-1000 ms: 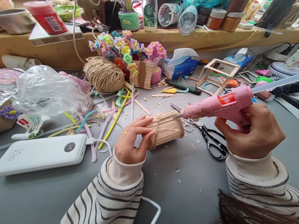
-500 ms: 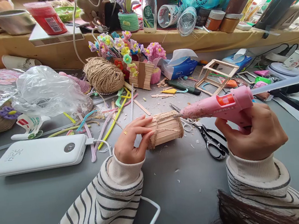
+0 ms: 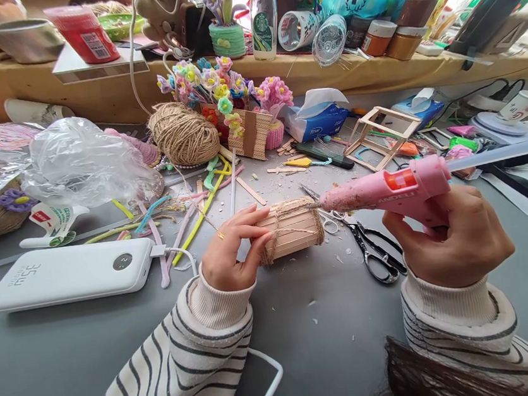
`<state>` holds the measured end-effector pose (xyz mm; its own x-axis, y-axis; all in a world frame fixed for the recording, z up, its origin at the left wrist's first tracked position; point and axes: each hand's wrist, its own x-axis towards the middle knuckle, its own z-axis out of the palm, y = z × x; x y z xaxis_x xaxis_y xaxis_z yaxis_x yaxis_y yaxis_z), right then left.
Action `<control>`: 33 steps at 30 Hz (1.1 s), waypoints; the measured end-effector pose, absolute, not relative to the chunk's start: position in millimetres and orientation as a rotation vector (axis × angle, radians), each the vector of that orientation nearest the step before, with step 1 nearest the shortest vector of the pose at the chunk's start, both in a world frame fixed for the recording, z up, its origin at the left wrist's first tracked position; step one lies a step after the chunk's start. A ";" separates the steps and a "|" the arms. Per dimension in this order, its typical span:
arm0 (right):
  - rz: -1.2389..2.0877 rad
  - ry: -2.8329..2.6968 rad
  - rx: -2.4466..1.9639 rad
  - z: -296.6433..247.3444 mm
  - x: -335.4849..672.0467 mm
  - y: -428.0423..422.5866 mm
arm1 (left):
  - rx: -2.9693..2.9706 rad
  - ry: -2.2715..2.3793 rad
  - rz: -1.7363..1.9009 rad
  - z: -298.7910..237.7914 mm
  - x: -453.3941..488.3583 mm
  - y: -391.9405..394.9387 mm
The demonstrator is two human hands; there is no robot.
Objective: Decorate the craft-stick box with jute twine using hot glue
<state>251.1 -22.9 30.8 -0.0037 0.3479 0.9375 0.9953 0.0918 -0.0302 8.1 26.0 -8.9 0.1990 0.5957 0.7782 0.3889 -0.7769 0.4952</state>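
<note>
My left hand grips one end of a small cylinder made of wooden craft sticks, which lies on its side on the grey table. Jute twine is wound round both ends of the cylinder. My right hand is closed round the handle of a pink hot glue gun. The gun's nozzle touches the twine at the cylinder's far top edge. A clear glue stick pokes out of the gun's back.
Black-handled scissors lie just right of the cylinder. A white power bank sits at the left with a cable. Behind are a jute twine ball, pipe cleaners, a stick frame and a cluttered wooden shelf.
The glue gun and my right hand have drifted slightly down and right. The cylinder and my left hand have hardly moved.
</note>
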 end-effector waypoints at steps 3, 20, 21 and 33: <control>-0.942 -1.493 -1.426 29.1 251.1 -24.6 | 2.335 0.906 1.574 -8.7 4.6 27.4; -0.954 -1.484 -1.405 30.6 252.4 -23.6 | 2.222 0.953 1.659 -10.7 10.9 25.4; -0.956 -1.483 -1.403 30.6 252.6 -23.6 | 2.225 0.949 1.660 -10.8 10.7 25.5; -0.961 -1.506 -1.428 31.2 252.1 -25.2 | 2.306 0.904 1.607 -9.3 5.0 27.6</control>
<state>252.1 -25.2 31.2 -0.0109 0.3639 0.9314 0.9980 0.0616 -0.0124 5.0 27.6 -9.3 0.2273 0.5762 0.7851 0.3716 -0.7965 0.4770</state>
